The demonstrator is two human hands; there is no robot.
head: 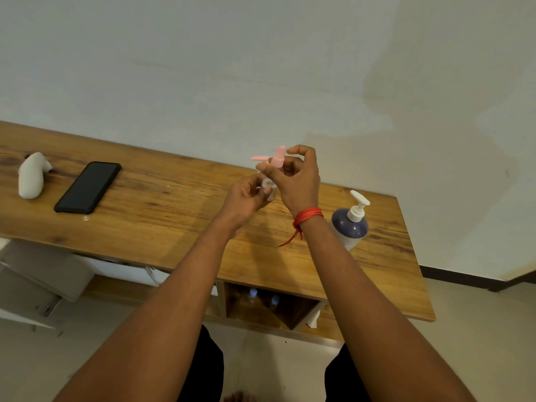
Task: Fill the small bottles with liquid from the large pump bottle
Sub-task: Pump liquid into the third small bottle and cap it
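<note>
- Head view: wood-grain tabletop against a plain pale wall, pale floor below.
- On it: black phone, white object at far left, large pump bottle at right, upright.
- Above mid-tabletop: left hand gripping a small clear bottle; right hand pinching its pink pump top.
- Red thread around the right wrist.

Above the worktop, left of the large pump bottle, the left hand holds a small clear bottle; the right hand pinches its pink pump top.
</note>
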